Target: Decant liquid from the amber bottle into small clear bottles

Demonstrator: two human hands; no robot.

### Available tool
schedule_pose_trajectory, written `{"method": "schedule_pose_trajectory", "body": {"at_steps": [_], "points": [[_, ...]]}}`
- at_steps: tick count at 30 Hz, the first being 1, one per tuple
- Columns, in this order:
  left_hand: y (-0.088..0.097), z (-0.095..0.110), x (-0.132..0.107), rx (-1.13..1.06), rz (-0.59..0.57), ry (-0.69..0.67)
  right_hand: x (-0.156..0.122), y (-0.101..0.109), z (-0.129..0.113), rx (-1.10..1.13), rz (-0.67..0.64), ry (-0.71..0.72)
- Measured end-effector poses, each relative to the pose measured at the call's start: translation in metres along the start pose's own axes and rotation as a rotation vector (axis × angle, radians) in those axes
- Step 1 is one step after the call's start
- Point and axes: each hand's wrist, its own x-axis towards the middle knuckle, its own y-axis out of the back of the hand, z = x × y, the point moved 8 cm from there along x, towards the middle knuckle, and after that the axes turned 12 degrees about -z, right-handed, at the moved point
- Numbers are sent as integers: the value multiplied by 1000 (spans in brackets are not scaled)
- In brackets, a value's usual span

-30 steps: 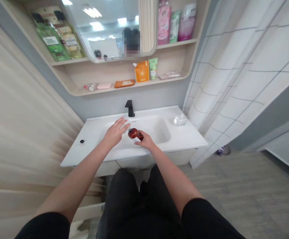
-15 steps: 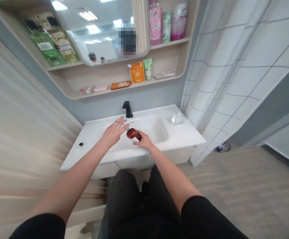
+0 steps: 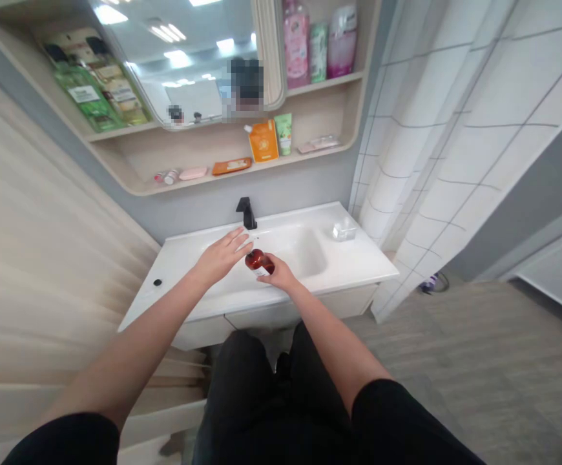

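Note:
My right hand [image 3: 281, 272] is wrapped around a reddish-brown bottle [image 3: 256, 261] with a white label, held tilted over the white sink basin [image 3: 310, 248]. The bottle's top points up and left, toward my left hand [image 3: 223, 257]. That hand is open, its fingers stretched out beside the bottle's top; whether a fingertip touches it I cannot tell. Behind both hands stands a black faucet [image 3: 247, 213] at the basin's back edge.
A clear box [image 3: 343, 230] sits on the counter's right, and a small black round piece [image 3: 157, 282] on its left. Above, a shelf [image 3: 188, 186] holds an orange pouch [image 3: 263, 141] and a green tube [image 3: 284, 134]. A mirror [image 3: 188, 77] hangs over it.
Both hands stay nearly where they were, the bottle still in my right hand. The view has shifted slightly.

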Motion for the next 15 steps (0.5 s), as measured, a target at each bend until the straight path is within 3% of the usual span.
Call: {"method": "schedule_pose_trajectory", "body": {"at_steps": [15], "points": [[3,3,0,-15,4,-50,0,0,1,-19,1,-8]]}}
